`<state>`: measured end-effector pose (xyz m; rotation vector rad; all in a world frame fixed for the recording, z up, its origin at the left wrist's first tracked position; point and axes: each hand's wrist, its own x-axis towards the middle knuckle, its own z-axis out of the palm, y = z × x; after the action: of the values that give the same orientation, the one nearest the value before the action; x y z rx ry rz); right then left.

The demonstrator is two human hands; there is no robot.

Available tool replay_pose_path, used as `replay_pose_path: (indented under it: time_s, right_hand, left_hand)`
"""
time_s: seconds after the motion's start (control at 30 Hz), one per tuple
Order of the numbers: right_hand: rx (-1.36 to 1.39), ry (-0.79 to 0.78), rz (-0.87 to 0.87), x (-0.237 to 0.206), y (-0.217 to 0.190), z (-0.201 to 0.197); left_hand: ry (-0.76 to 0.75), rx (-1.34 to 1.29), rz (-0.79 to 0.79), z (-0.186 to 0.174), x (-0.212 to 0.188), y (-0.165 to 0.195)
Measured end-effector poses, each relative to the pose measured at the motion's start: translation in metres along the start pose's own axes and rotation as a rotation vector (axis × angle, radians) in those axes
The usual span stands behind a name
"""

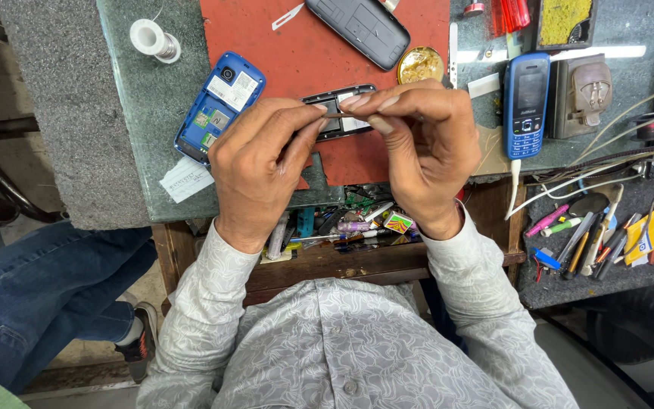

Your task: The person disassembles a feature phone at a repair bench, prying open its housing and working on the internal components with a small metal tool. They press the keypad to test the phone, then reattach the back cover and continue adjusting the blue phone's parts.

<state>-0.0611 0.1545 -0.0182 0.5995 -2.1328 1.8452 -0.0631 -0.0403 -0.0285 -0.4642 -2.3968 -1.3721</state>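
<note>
Phone frame (340, 113) pinched between left hand (266, 170) and right hand (421, 148) fingertips.

Green stone bench (145, 144), red mat (266, 53), perhaps solder spool (154, 39)

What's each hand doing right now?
Left hand: fingers pinched on the phone frame.
Right hand: fingers pinched on the same phone frame, from the other side.

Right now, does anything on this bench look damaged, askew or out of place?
Yes. A blue phone lies tilted on the green bench top with its back cover off and its insides bare. The left hand and right hand pinch a small dark phone frame. The open drawer below is a jumble of tools.
</note>
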Motion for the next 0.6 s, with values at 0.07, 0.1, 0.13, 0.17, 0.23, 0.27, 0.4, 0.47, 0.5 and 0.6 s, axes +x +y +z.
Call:
replay_pose_path:
  time_s: [0.07,0.1,0.13,0.17,0.23,0.27,0.4,0.47,0.5,0.6]
  right_hand:
    - [-0.036,0.008,-0.019,0.0,0.0,0.001]
    - [-0.043,0.012,-0.022,-0.001,0.0,0.001]
    - [-0.05,0.016,-0.025,-0.001,-0.001,0.001]
    - [-0.04,0.018,-0.021,-0.001,-0.001,0.001]
    - [-0.042,0.033,-0.024,-0.001,-0.002,-0.001]
    - [-0.054,0.046,-0.03,-0.001,-0.004,-0.003]
    - [-0.195,0.097,-0.065,0.001,-0.011,-0.015]
    - [-0.305,0.101,-0.089,0.001,-0.014,-0.02]
    - [-0.344,0.098,-0.098,0.0,-0.014,-0.022]
    - [-0.414,0.085,-0.12,-0.005,-0.014,-0.024]
  left_hand:
    - [0.002,0.012,0.016,-0.001,0.0,0.0]
    - [0.002,0.015,0.02,0.0,0.0,0.0]
    - [0.002,0.017,0.025,0.001,0.0,0.001]
    - [-0.001,0.002,0.018,0.001,0.0,0.002]
    - [-0.008,-0.027,0.005,0.001,0.001,0.003]
    - [-0.021,-0.056,-0.016,0.001,0.001,0.004]
    - [-0.049,-0.122,-0.051,0.001,0.001,0.004]
    - [-0.047,-0.124,-0.042,0.002,0.002,0.003]
    - [-0.047,-0.121,-0.039,0.002,0.002,0.002]
    - [-0.052,-0.115,-0.032,0.003,0.001,0.0]
